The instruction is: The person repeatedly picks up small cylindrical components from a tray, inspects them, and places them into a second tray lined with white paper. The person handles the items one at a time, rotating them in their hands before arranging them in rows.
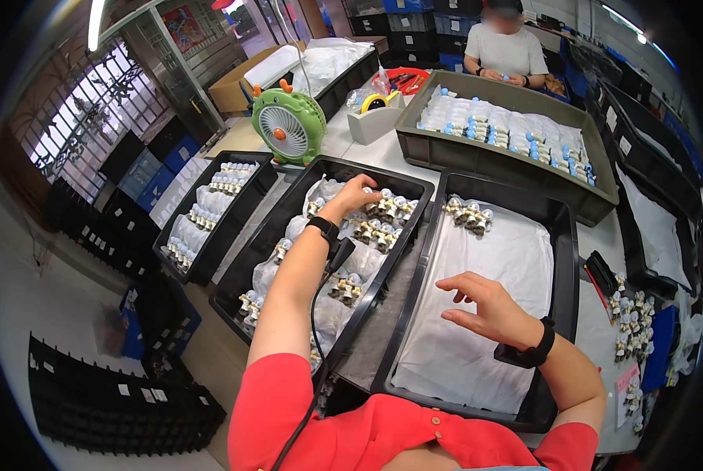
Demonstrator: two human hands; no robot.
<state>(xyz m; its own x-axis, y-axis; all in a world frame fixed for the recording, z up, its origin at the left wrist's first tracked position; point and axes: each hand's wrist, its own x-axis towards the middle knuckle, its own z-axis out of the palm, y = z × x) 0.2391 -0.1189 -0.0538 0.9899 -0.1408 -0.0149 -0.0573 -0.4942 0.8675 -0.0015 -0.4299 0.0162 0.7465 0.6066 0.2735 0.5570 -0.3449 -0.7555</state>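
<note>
My left hand [354, 194] reaches to the far part of the middle black tray [295, 210]. Its thumb and fingers close at the top of a small figurine with a whitish-blue head, beside a cluster of similar figurines [396, 206]; the fingertips partly hide it. Over the right black tray [565, 259], my right hand [485, 308] hovers with fingers apart and nothing in it. A white sheet [477, 271] lines that tray, and a few figurines [469, 215] stand grouped at its far left corner.
A narrower black tray [202, 271] of figurines lies left. Behind are a green fan [290, 125], a tape dispenser [375, 124] and a large olive tray [485, 161] with blue-topped pieces. Loose figurines [632, 326] lie at right. Another person [507, 49] works across the table.
</note>
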